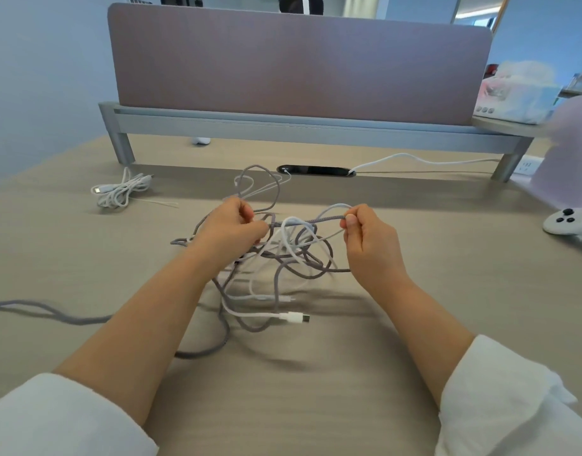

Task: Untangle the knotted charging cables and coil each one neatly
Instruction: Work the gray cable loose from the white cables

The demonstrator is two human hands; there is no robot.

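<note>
Two hands work one tangle (283,258) of cables, which lies on the surface (315,373) nearer the camera than the black cable slot (315,170).

- Left hand (232,225): fingers curled, pinching a grey braided cable (311,274) at the tangle's left side. Fingertips partly hidden behind the knuckles; exact grip point unclear.
- Right hand (368,238): thumb and forefinger pinch the same grey cable where it bends. The strand runs nearly straight between the hands, lifted off the surface.
- White cable (250,313) threads through the grey loops; its plug (294,318) lies free on the near side of the tangle. How many cables are in the knot cannot be told.
- One grey run leaves the picture at the left edge; its end is not seen.
- Bundled white cable (121,190) lies well left of the slot, apart from the tangle.
- Another white lead (414,158) runs out of the slot's right end.
- White controller (569,225), far right of the slot, is cut off by the frame edge.
- Objects on the shelf beyond are too blurred to name.
</note>
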